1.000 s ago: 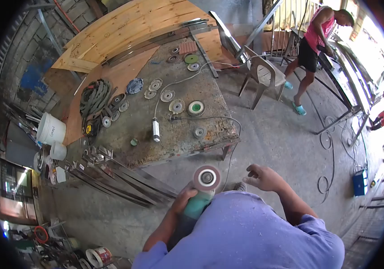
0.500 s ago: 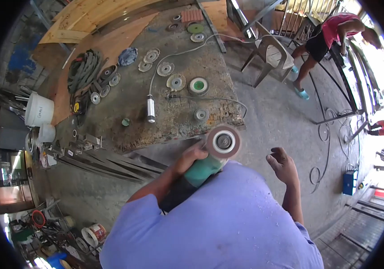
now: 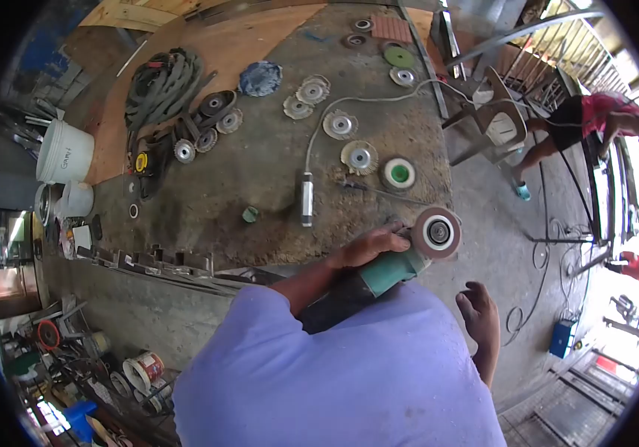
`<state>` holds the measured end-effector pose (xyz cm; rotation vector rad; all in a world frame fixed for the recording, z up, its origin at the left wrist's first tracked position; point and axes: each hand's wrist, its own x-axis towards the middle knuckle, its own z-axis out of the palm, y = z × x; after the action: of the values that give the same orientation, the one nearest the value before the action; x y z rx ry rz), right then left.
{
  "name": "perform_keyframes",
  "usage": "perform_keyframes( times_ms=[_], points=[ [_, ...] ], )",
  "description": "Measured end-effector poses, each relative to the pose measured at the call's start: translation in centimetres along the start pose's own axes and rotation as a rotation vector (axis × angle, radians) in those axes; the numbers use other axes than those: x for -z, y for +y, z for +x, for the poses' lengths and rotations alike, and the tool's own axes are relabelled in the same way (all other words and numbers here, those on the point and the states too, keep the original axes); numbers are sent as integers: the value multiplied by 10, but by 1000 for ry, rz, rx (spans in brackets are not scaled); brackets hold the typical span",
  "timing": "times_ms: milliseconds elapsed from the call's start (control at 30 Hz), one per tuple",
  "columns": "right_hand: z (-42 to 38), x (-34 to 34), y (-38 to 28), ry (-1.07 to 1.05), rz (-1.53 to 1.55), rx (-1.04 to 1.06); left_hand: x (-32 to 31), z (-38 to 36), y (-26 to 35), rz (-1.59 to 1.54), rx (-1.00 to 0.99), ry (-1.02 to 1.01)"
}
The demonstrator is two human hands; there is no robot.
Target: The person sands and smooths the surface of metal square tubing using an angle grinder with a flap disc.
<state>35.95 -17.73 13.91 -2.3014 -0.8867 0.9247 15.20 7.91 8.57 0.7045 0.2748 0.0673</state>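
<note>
My left hand (image 3: 373,246) is wrapped round the front of a green angle grinder (image 3: 392,273), near its head. The grinder's round brown disc (image 3: 450,229) faces up, beside the near right corner of the worktable (image 3: 260,249). The tool's dark rear body lies against my shirt and forearm. To the right of the grinder, my right hand (image 3: 478,305) hangs over the floor with nothing in it, its fingers curled but apart. On the tabletop close to the disc is a white-rimmed wheel with a green centre (image 3: 399,173).
Worn discs (image 3: 359,157), a cabled metal tool (image 3: 307,200), a coiled hose (image 3: 163,86) and a blue cloth (image 3: 260,78) lie on the table. White buckets (image 3: 66,151) stand left. A chair (image 3: 494,123) and a bent-over person (image 3: 602,123) are at the right.
The view has turned, and the table's contents sit further right in it. My left hand and the grinder have shifted right across the view, with the disc nearer my right hand.
</note>
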Motion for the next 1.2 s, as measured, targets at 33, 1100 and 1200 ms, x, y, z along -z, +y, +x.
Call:
perform_keyframes(
  times_ms=[33, 1100, 1200],
  points=[
    [0, -4, 1, 6, 3, -7, 4, 0, 6, -31, 10, -48],
    [41, -26, -127, 183, -238, 662, 13, 34, 12, 108, 302, -84],
    [28, -19, -112, 240, -170, 622, 14, 36, 13, 100, 309, -100]
  ],
)
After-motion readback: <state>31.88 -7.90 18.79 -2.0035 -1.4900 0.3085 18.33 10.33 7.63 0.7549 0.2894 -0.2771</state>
